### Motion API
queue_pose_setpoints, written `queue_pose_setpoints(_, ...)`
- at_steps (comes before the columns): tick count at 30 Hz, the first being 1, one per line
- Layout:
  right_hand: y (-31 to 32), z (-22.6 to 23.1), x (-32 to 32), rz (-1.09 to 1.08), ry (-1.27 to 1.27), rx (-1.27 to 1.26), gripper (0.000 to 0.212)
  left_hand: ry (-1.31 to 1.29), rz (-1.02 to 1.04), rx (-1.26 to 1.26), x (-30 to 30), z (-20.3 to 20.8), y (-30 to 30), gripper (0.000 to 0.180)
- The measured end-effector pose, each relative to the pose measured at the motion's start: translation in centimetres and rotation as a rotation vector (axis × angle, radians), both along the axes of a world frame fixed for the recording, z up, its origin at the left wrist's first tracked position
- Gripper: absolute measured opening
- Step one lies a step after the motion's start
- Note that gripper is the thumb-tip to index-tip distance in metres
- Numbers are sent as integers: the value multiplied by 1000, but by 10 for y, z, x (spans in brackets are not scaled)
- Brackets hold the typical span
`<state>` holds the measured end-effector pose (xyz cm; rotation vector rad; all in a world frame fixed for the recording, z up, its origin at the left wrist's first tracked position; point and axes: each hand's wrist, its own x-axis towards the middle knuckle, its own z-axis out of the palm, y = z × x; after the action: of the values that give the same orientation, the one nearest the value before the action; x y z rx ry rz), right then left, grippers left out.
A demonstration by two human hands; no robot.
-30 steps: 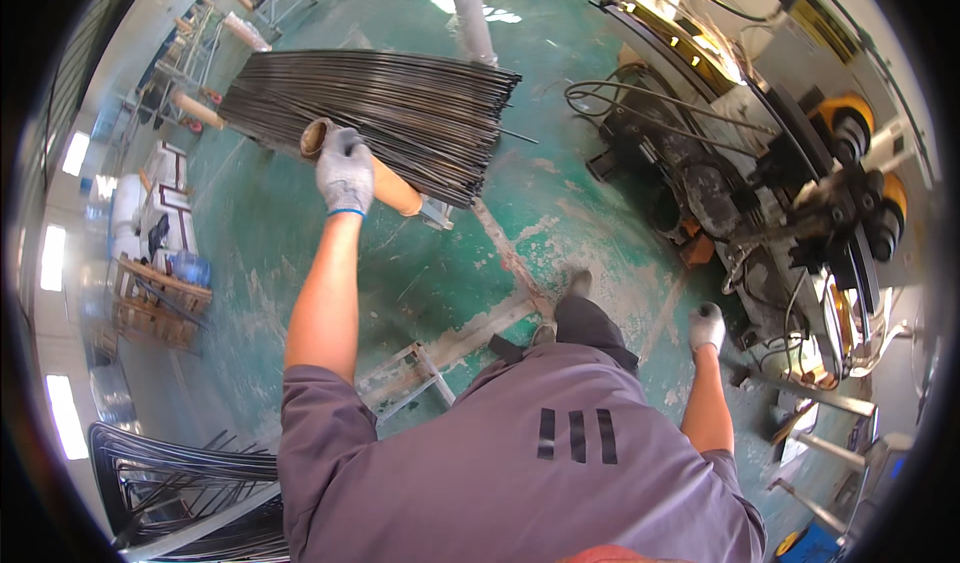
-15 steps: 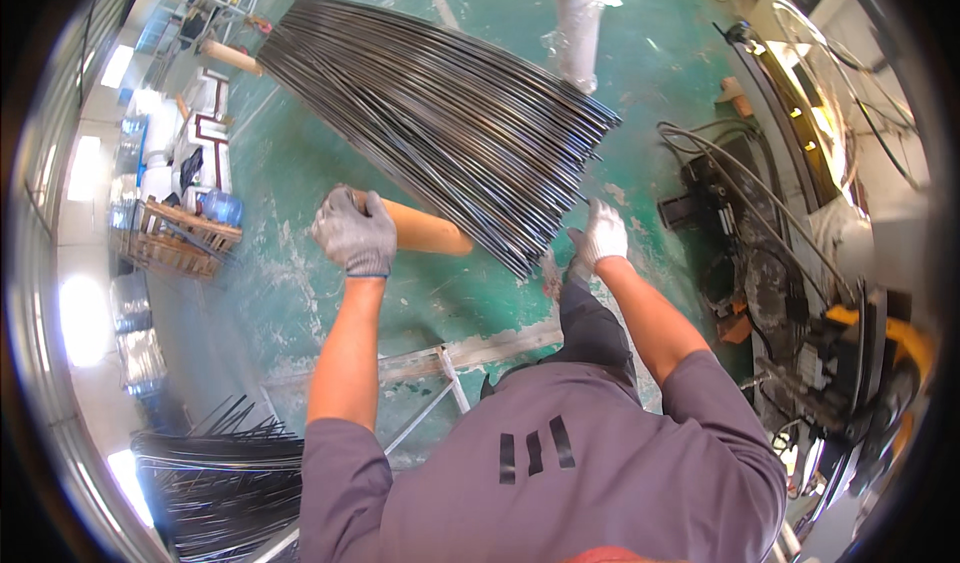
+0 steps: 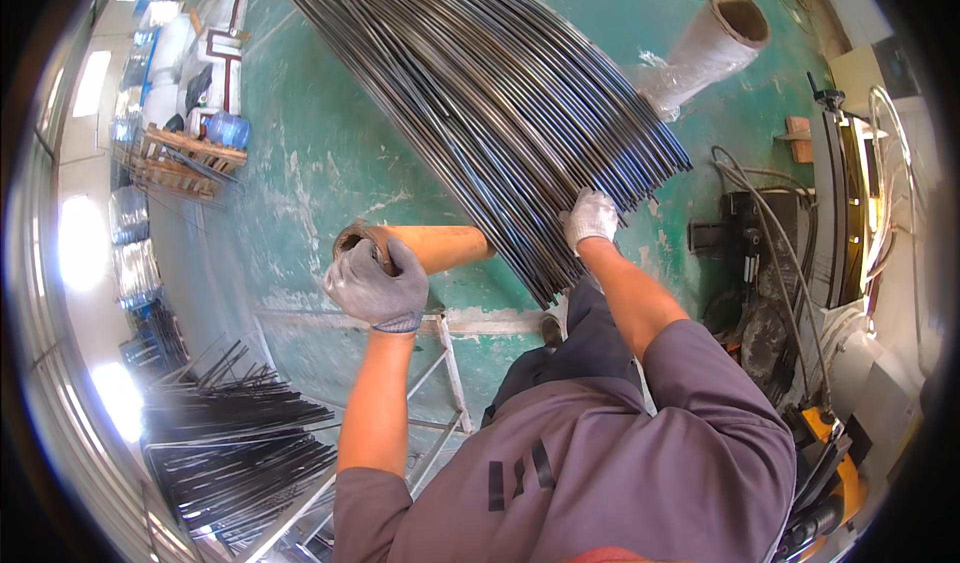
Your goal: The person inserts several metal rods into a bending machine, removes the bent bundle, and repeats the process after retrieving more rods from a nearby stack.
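Note:
A broad layer of long, thin dark metal rods [image 3: 500,93] slants from the upper left to the middle, with its near ends staggered. My right hand [image 3: 592,218], in a pale knit glove, is closed at the near ends of the rods; its fingertips are partly hidden. My left hand [image 3: 378,285], in a grey-coated glove, is curled in front of the open end of a brown cardboard tube [image 3: 440,247]. What its fingers hold, if anything, is hidden. The far end of that tube reaches under the left edge of the rods.
A plastic-wrapped tube [image 3: 700,53] stands beyond the rods' right edge. Machinery with hoses [image 3: 755,253] lies to the right. Behind my left arm, more dark rods [image 3: 240,443] rest by a pale metal frame [image 3: 450,373]. A wooden pallet [image 3: 185,158] is at far left.
My right hand has come from just off the rods' ends onto them. The view has shifted, and my left hand now sits lower, showing the tube's open end.

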<state>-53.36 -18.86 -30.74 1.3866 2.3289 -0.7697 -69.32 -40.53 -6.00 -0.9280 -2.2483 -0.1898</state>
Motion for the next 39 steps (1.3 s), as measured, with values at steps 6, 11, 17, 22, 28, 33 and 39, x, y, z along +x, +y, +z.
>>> queue_pose_setpoints(6,45,0,-3,123,-12,-113,48,-76,-23,-3,-5,-3,-6,20)
queue_pose_setpoints(11,54,26,-4,180,24,-251,53,-8,-40,58,-4,6,2,16)
queue_pose_setpoints(17,62,6,12,-216,368,-906,78,-47,-26,70,-1,10,1,17)
queue_pose_setpoints(22,62,26,9,79,172,-312,77,-33,-39,86,-2,8,0,21)
queue_pose_setpoints(28,60,64,17,-282,436,-867,41,-51,-40,75,1,10,-6,20)
queue_pose_setpoints(33,46,117,25,-388,596,-1142,24,-20,-92,112,2,14,-10,17)
queue_pose_setpoints(39,22,136,38,-287,538,-978,37,-138,-182,236,19,19,-21,23)
